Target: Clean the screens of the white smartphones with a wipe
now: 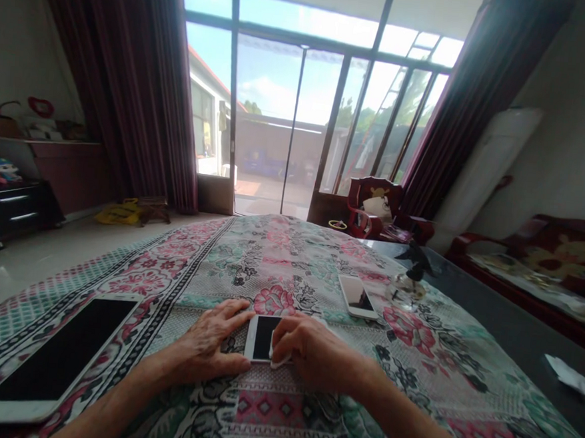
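A small white phone (263, 336) with a dark screen lies on the flowered cloth (290, 259) right in front of me. My left hand (208, 343) rests flat beside it, fingers spread, fingertips against the phone's left edge. My right hand (308, 350) lies over the phone's right side with fingers curled, pressing a small white pad (278, 363) onto it. A second white phone (358, 295) lies further off to the right, untouched. A large white tablet (57, 356) with a black screen lies at the near left.
A small dark figurine on a glass base (411, 274) stands at the cloth's right edge. The dark tabletop (506, 321) shows to the right, with a crumpled white scrap (569, 375) on it. Red sofa, red chair, glass doors and curtains lie beyond.
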`<state>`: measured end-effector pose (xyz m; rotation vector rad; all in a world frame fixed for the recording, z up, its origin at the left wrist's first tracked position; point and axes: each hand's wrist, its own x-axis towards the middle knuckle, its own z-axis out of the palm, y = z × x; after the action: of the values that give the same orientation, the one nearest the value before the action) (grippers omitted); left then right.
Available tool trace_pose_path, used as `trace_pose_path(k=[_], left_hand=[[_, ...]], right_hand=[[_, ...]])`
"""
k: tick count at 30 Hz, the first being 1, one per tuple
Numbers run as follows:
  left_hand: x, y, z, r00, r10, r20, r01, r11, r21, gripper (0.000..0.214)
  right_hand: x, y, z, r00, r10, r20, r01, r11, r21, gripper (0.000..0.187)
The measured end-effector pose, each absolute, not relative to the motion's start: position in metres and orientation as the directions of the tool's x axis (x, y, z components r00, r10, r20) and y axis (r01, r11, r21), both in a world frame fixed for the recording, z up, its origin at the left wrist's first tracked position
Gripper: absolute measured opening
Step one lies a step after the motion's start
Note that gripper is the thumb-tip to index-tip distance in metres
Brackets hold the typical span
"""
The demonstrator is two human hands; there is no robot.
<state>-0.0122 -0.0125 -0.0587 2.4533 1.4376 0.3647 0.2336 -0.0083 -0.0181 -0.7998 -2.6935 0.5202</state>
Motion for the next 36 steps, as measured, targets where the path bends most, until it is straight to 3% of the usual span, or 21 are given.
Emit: trace_pose_path(k=[5,9,12,15,17,20,26,29,32,36], left_hand=[[-0.011,-0.013,-0.056,0.468,0.88,0.077,0.813,-0.463,0.352,0.068],[-0.01,-0.014,-0.053,0.467,0.883,0.044,0.823,-0.452,0.344,0.067],[-0.012,-0.011,-0.059,0.469,0.881,0.059,0.822,-0.46,0.336,0.067],[-0.016,-0.008,-0.068,0.47,0.878,0.087,0.82,-0.471,0.324,0.068],[-0.018,-0.006,-0.072,0.469,0.878,0.098,0.822,-0.475,0.316,0.068],[-0.018,-0.006,-0.072,0.466,0.88,0.088,0.827,-0.469,0.309,0.068],[-0.016,-0.006,-0.07,0.463,0.883,0.078,0.831,-0.462,0.31,0.069],[-0.017,-0.005,-0.073,0.465,0.88,0.097,0.826,-0.471,0.31,0.069],[-0.017,-0.006,-0.074,0.467,0.88,0.088,0.826,-0.47,0.313,0.067],[-0.014,-0.009,-0.071,0.454,0.887,0.087,0.831,-0.457,0.318,0.07]], right_hand=[[0.265,0.003,-0.005,-0.779,0.621,-0.084,0.588,0.679,-0.439,0.038],[0.294,0.012,0.009,-0.631,0.741,-0.23,0.767,0.551,-0.329,0.036],[0.3,0.013,0.017,-0.588,0.803,-0.101,0.789,0.542,-0.29,0.037],[0.286,0.01,0.017,-0.625,0.771,0.125,0.71,0.627,-0.319,0.038],[0.273,0.009,0.011,-0.655,0.734,0.18,0.664,0.672,-0.327,0.038],[0.264,0.011,0.001,-0.684,0.716,0.141,0.651,0.686,-0.325,0.035],[0.29,0.016,0.002,-0.574,0.818,-0.045,0.799,0.547,-0.25,0.029],[0.293,0.015,0.007,-0.519,0.854,0.043,0.825,0.514,-0.234,0.032],[0.284,0.016,0.003,-0.561,0.814,0.151,0.778,0.581,-0.238,0.038],[0.278,0.018,-0.004,-0.608,0.784,0.123,0.745,0.617,-0.253,0.036]])
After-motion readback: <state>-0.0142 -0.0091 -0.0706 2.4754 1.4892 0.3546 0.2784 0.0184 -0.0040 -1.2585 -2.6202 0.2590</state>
